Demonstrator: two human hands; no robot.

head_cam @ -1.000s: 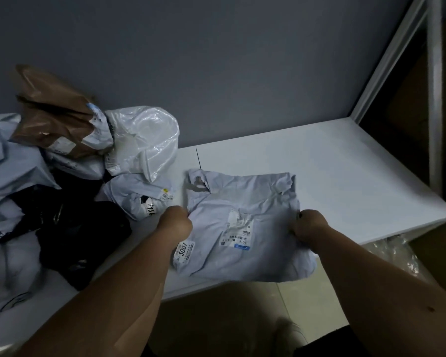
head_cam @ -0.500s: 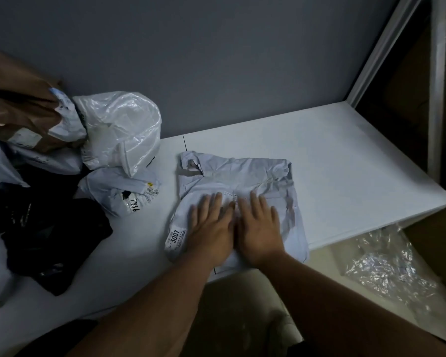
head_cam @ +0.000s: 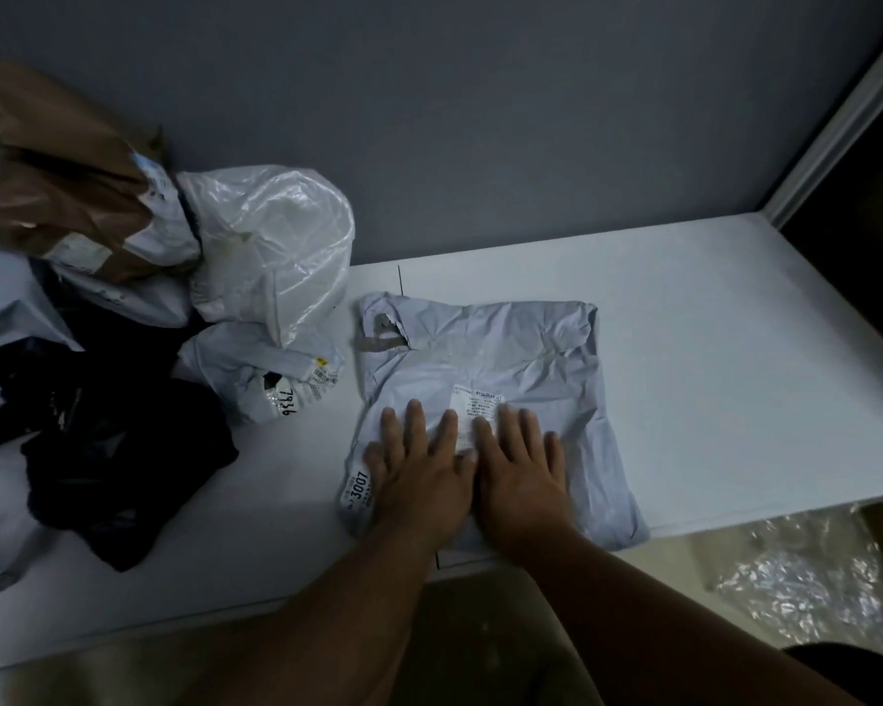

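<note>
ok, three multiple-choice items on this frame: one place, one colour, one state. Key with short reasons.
1. Where does the flat, crumpled grey plastic mailer bag lie?
A. on the white table, right of the rumpled black plastic bag
B. on top of the black bag
C. on the floor under the table

2. What colour is the creased paper parcel at top left, by the wall?
A. red
B. brown
C. green

3. How do the left hand and the right hand meet the mailer?
A. flat on it, fingers straight, side by side
B. pinching its far corners
C. curled into fists beside it

Key:
1 A: the mailer sits on the tabletop, with bare table between it and the black bag.
2 B: the paper is plainly brown.
3 A: both palms lie on the mailer's near half, fingers stretched out.
</note>
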